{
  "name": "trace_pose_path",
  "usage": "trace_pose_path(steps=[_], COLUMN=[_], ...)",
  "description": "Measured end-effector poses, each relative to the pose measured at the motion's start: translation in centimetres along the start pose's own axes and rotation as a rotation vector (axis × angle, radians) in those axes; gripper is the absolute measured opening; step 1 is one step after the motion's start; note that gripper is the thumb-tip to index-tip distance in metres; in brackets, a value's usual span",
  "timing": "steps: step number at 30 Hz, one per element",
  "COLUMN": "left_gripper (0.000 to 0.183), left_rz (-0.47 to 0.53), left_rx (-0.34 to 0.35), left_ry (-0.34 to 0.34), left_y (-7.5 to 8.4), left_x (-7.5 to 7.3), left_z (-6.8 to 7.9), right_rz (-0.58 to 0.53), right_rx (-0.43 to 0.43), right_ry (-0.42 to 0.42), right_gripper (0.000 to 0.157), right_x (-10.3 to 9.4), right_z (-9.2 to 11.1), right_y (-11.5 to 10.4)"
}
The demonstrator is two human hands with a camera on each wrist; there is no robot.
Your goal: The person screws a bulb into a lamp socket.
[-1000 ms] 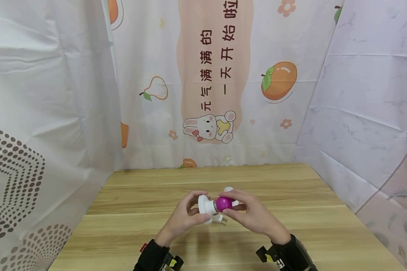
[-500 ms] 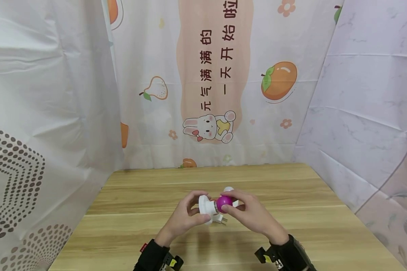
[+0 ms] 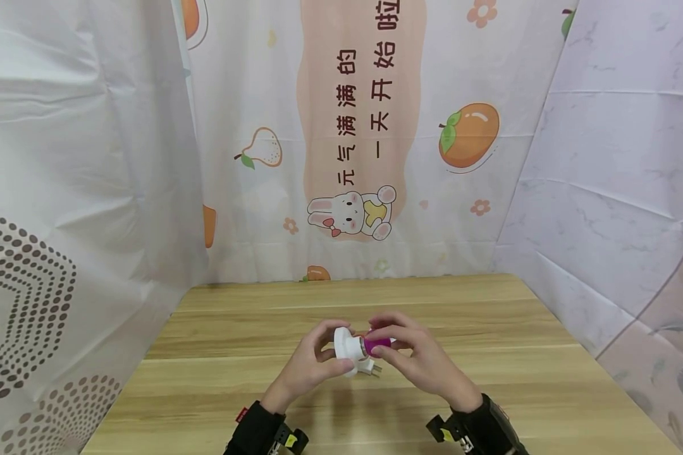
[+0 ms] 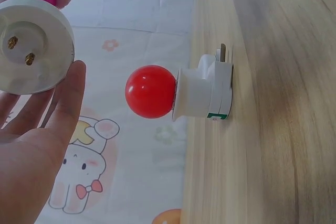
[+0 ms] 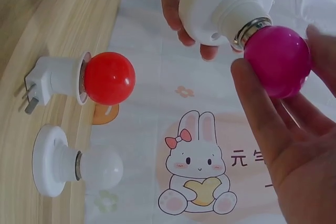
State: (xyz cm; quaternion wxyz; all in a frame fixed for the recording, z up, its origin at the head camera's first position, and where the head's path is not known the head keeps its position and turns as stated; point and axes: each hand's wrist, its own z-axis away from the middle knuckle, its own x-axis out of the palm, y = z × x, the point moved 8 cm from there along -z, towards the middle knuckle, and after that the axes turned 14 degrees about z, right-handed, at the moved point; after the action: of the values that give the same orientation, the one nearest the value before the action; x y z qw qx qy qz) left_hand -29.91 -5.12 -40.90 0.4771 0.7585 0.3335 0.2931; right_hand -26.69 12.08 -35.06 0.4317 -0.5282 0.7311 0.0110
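My left hand (image 3: 310,363) grips a white round lamp holder (image 3: 346,345) by its wide base, fingers and thumb at the rim. Two brass screw ends show on its underside in the left wrist view. The socket mouth points right, toward my right hand (image 3: 424,357), which holds a glossy magenta light bulb (image 5: 278,59) between thumb and fingers. The bulb's metal cap sits at the socket mouth, with a silver band of it still showing. Both things are held above the table. In the head view, my right fingers cover much of the bulb.
On the wooden table (image 3: 250,316) stands a red bulb (image 4: 151,92) in a white plug-in socket (image 4: 197,95) with metal prongs. Beside it, a white bulb (image 5: 102,166) stands in a round white holder (image 5: 48,161). A printed curtain (image 3: 250,208) closes off the back.
My right fingers have shifted round the magenta bulb and now cover more of it; the right wrist has edged left. My left hand and the lamp holder are almost still.
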Motion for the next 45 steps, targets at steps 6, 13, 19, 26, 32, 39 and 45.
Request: trace_pose_path(steps=[6,13,19,26,32,39,45], left_gripper=[0.055,0.055,0.056,0.057,0.057,0.056,0.056], left_rz=[0.002,0.007,0.015,0.008,0.008,0.006,0.011], left_rx=[0.006,0.012,0.003,0.001,0.015,0.025,0.029], left_ry=[0.0,0.001,0.002,0.0,0.001,0.0,-0.006], left_y=[0.0,0.0,-0.1,-0.1,0.0,0.0,0.1], left_x=[-0.2,-0.3,-0.3,-0.1,-0.1,-0.1,0.1], left_z=[0.1,0.1,0.1,-0.1,-0.1,-0.1,-0.1], right_rz=[-0.056,-0.081,-0.095,-0.079,-0.075,-0.098,-0.122], right_rx=[-0.03,0.011,0.036,0.032,0.029,0.061,0.102], right_ry=[-0.081,-0.159,-0.181,-0.158,-0.133,-0.132,-0.15], right_gripper=[0.036,0.048,0.051,0.047,0.041,0.042,0.044], right_x=[0.3,0.6,0.7,0.6,0.5,0.7,0.8], right_z=[0.2,0.3,0.3,0.3,0.2,0.3,0.4], right_y=[0.0,0.6,0.8,0.8,0.7,1.0,1.1])
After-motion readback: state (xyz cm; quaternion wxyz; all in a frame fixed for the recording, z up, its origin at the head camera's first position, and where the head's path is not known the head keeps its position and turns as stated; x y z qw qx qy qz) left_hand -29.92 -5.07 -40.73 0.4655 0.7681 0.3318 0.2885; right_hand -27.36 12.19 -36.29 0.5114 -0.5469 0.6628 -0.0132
